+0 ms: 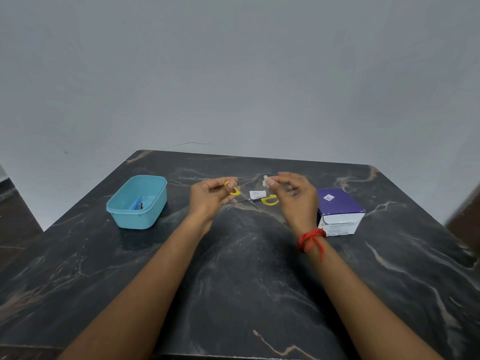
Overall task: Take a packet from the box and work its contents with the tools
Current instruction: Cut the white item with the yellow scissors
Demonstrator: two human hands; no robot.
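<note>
Your left grip [210, 196] is raised above the table [233, 268], toward the middle of its far edge, with thumb and fingers pinched on a yellow ring handle [233, 190]. Thin metal blades [248, 200] run from that handle down toward the table. A second yellow handle [270, 200] lies just beside them, partly hidden behind your right grip [293, 196]. You cannot tell here whether the two handles belong to one spread pair of scissors or to two separate tools. Your right grip is also raised, level with the left and a little apart from it, and its fingertips are closed on a small white scrap [265, 180]; what the scrap is stays too small and blurred to tell. The packet [257, 194], white with faint print, lies flat on the table between your two grips, below them. The box [339, 211], purple on top and white on the front, stands near the right edge on the far side, just beyond your right wrist, which wears a knotted red thread [310, 240]. A light blue plastic tub [137, 202] sits toward the far left corner, and a blue-handled thing [136, 204] rests inside it.
</note>
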